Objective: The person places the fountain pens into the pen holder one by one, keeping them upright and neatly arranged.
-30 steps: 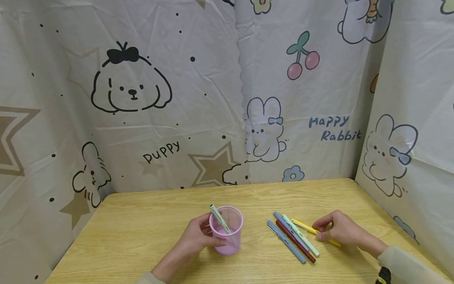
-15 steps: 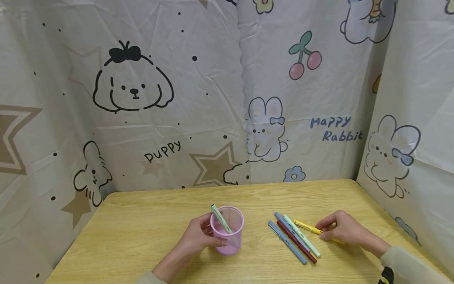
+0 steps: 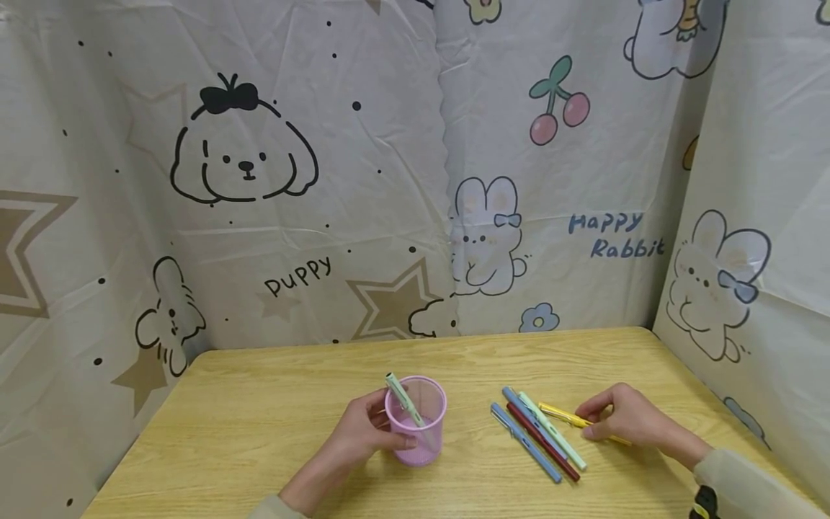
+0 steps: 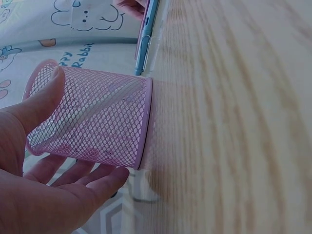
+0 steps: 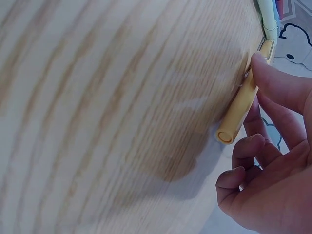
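Note:
My left hand holds a pink mesh pen holder upright on the table, thumb on one side and fingers around the other. Inside it a pale green pen leans, its top above the rim. To the right, my right hand pinches a yellow pen between thumb and fingers. In the right wrist view the barrel of the yellow pen lies low along the tabletop, its round end toward the camera; whether it touches the wood I cannot tell.
Between the hands lie a blue pen, a dark red pen, a second blue pen and a mint green pen, side by side on the wooden table. A printed cloth hangs behind and at both sides.
The view has shifted slightly. Over the last second my right hand slides a little along the yellow pen at first, then stays nearly still. My left hand and the pen holder keep their place.

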Demonstrator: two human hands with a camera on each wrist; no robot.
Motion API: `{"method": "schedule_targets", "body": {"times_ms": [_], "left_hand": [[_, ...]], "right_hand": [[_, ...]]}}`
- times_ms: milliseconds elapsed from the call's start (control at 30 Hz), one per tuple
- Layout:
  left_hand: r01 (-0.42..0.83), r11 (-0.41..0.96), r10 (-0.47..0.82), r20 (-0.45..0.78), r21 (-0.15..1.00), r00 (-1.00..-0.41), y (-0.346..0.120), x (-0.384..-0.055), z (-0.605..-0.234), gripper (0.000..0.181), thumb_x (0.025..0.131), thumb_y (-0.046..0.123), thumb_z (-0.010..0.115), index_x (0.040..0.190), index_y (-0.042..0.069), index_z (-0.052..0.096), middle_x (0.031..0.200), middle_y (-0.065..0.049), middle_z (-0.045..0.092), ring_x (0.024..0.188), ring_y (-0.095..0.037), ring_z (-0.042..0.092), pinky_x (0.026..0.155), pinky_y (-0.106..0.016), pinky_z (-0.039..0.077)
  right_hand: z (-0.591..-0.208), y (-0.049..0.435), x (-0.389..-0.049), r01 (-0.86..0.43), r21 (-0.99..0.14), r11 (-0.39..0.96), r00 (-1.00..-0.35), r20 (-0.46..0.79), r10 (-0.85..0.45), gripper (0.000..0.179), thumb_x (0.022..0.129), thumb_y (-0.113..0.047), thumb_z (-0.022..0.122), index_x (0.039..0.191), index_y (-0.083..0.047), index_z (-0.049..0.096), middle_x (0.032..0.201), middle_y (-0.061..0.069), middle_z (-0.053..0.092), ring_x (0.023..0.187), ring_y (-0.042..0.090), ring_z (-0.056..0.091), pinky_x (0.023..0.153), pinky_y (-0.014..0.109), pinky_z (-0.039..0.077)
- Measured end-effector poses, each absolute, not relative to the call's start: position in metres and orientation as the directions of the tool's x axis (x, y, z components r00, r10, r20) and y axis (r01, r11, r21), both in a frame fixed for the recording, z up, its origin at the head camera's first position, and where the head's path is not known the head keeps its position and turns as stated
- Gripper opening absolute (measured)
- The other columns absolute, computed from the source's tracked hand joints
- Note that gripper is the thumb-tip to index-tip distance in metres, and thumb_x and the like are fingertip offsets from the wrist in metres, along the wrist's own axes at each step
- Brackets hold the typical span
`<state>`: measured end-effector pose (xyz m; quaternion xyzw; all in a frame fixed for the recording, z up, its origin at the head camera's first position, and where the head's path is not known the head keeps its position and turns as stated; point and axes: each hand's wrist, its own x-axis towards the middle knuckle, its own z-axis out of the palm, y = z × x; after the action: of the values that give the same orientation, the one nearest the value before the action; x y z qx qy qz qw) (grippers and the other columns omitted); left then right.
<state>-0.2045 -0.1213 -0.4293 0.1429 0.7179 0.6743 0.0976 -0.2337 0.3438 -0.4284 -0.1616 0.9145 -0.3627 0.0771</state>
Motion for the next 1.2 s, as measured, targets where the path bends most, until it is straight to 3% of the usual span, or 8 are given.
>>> {"method": "schedule_targets", "body": {"times_ms": [1200], "left_hand": [[0.079, 0.056, 0.333, 0.056, 0.995, -0.941, -0.1211, -0.2047, -0.4301, 0.082, 0.075, -0.009, 0.089, 0.148, -0.005, 0.054, 0.139, -0.023, 0.063, 0.130, -0.042, 0.059, 0.110, -0.044, 0.049]], "right_hand": [[-0.4313, 0.3335, -0.2334, -0.196, -0.665, 0.721, -0.961, -0.018, -0.278, 0.023, 0.077, -0.006, 0.092, 0.098, -0.002, 0.082, 0.088, 0.000, 0.073, 0.082, 0.017, 0.059, 0.066, 0.025, 0.048]]}}
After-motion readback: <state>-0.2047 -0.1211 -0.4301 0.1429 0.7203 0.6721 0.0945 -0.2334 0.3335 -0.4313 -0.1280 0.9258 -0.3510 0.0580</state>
